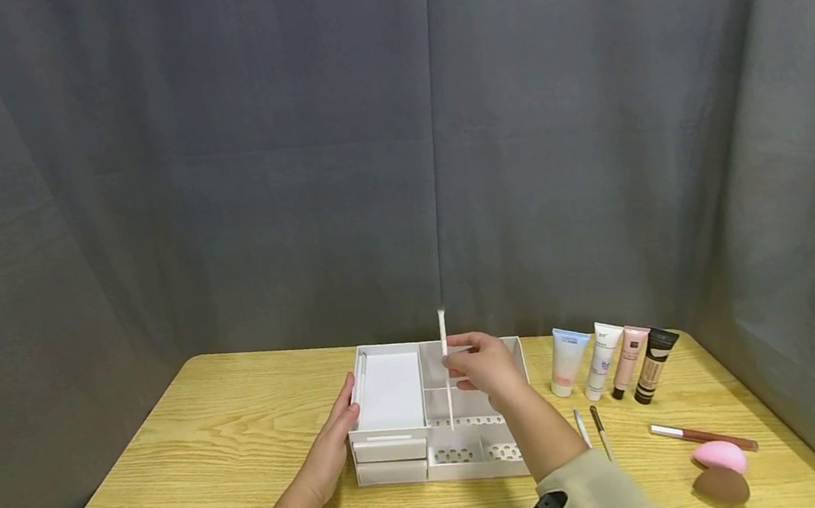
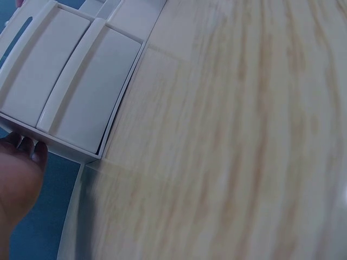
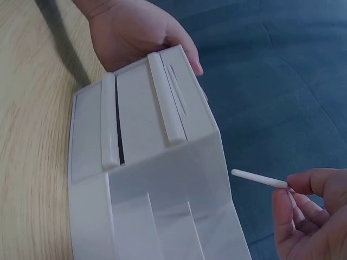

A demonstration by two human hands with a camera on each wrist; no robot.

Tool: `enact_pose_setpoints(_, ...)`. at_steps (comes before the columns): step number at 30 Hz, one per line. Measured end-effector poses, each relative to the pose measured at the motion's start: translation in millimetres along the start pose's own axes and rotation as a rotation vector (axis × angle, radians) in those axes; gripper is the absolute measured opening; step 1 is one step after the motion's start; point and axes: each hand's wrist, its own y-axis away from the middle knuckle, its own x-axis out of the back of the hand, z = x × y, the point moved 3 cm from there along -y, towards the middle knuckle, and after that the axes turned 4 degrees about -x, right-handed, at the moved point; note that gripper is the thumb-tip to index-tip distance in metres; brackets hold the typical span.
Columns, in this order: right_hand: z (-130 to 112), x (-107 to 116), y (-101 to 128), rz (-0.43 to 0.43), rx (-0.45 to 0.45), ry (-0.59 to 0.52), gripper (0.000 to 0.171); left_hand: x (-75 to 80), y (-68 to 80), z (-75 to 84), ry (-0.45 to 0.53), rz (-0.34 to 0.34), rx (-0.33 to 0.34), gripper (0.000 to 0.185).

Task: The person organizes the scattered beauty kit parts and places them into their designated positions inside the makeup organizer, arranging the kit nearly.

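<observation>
Grey cloth (image 1: 215,158) hangs in soft folds behind a pale wooden table (image 1: 176,473) with a streaked grain and a rounded edge. On it stands a white plastic organiser (image 1: 385,390), a boxy tray with smooth matte walls, several open compartments on top, two shallow drawers stacked at its front left, and a front rail pierced with rows of small round holes. The right hand (image 1: 482,365) hovers over the organiser's rear right compartments and pinches a thin white stick (image 1: 444,350) between thumb and curled fingertips; the stick stands nearly upright, its upper end rising above the fingers and its lower end reaching down toward the perforated rail. In the right wrist view the same stick juts out sideways from the pinch, free of the organiser's wall. The left hand (image 1: 335,447) lies flat against the organiser's left side, fingers straight and pressed on the plastic, thumb near the top rim. To the right of the organiser four squeeze tubes (image 1: 611,358) stand cap down in a row: light blue, white, pink and dark. Nearer the table's edge lie two slim pencils (image 1: 594,430), one longer brown pencil (image 1: 703,436), and two egg-shaped sponges (image 1: 721,470), one pink and one brown.
</observation>
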Motion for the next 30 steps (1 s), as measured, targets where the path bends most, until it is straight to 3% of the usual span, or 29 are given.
enact_pose_setpoints(13,-10,-27,-3,0.003,0.003,-0.111,0.033,0.2,-0.6,-1.1,0.005,0.009,-0.002,0.063)
enact_pose_setpoints(30,-15,-63,-6,-0.015,0.015,-0.130,0.035,0.9,-2.6,-2.1,0.017,0.016,-0.007,0.062)
